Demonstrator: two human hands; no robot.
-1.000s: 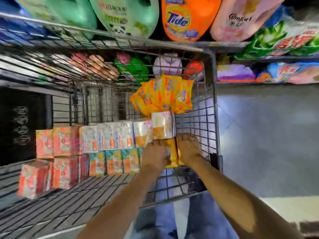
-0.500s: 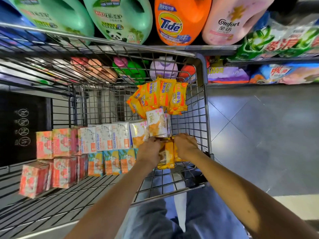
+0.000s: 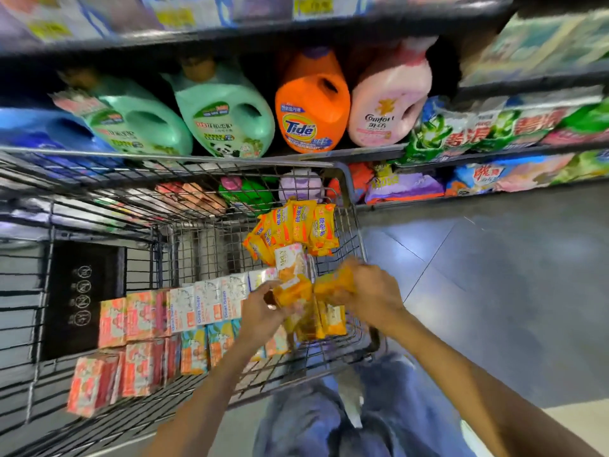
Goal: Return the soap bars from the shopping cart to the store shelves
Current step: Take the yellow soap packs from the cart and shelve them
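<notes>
A wire shopping cart stands in front of me. Inside it lie rows of boxed soap bars, pink, white and teal, and a bunch of yellow-orange wrapped soap bars leaning in the far right corner. My left hand grips a yellow soap pack above the cart's near right corner. My right hand grips another yellow soap pack beside it. More yellow packs hang or stand just below both hands. A white and orange box stands behind them.
Store shelves rise right behind the cart with green, orange Tide and pink Comfort jugs. Detergent bags fill the shelves to the right. Grey floor tiles lie right of the cart. My legs are below.
Both hands have lifted out of the cart's near right corner, each with a yellow soap pack, and have spread slightly apart. My view has tilted up, so more shelf shows.
</notes>
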